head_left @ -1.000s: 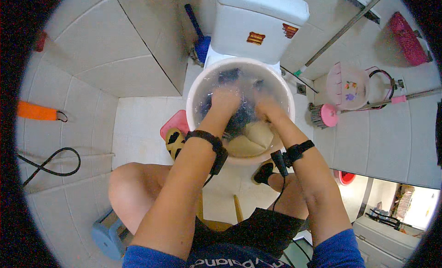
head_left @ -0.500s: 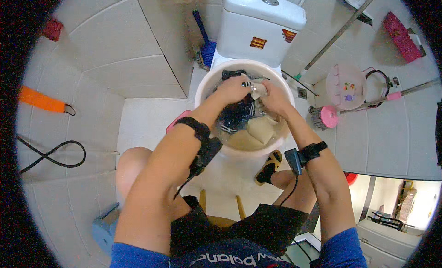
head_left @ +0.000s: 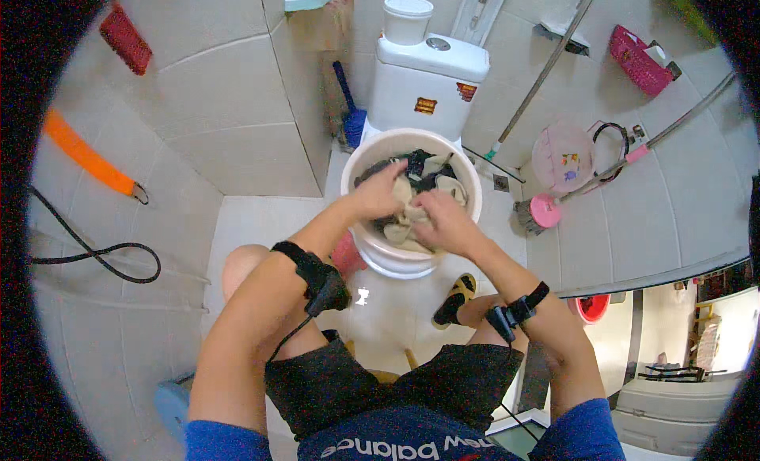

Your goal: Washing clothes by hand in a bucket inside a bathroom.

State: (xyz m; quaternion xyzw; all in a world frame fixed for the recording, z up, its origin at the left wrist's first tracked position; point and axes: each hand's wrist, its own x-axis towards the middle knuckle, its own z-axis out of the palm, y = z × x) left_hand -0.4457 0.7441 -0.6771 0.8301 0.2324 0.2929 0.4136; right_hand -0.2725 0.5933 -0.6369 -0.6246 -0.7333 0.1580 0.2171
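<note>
A pale round basin [head_left: 473,161] holds wet clothes, both dark and beige. Inside its rim, my left hand [head_left: 380,195] is closed at the edge of a bunched beige cloth [head_left: 403,192], its fingers a little blurred. My right hand [head_left: 445,220] is curled round the same cloth on the near right side. Dark garments [head_left: 418,161] lie behind my hands, with more beige fabric [head_left: 453,190] at the right. My fingertips are partly hidden by the cloth and by my own hands.
Just behind the basin stands a white toilet tank [head_left: 423,85] with a lidded white tub [head_left: 408,19] on top. A blue toilet brush [head_left: 351,116] is to its left. On the right are a pink-headed brush [head_left: 544,211] and a pink translucent basin [head_left: 564,156].
The view has tilted up, showing more of the wall behind the tank. My hands have moved slightly apart and lower in the basin, and the clothes have shifted around.
</note>
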